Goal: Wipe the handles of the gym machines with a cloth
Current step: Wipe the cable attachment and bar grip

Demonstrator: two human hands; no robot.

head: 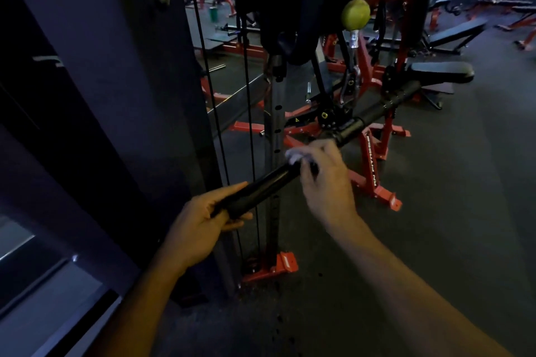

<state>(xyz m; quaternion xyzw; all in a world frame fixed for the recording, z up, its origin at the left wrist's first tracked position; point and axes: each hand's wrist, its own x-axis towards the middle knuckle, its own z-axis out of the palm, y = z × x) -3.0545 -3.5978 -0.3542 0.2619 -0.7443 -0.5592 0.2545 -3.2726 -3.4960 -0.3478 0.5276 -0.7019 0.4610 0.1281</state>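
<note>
A long black bar handle (362,119) hangs from the cable machine by a metal clip and slants from lower left to upper right. My left hand (200,220) grips its near rubber end. My right hand (322,180) is wrapped round the middle of the bar with a white cloth (293,157) bunched under the fingers, pressed against the bar. Only a small part of the cloth shows at the fingertips.
The cable machine's upright (274,139) with adjustment holes and black cables (249,124) stands just behind the bar. A yellow-green stopper ball (355,14) hangs above. Red-framed benches (441,71) and machines fill the dark floor beyond. A dark wall (101,95) is on the left.
</note>
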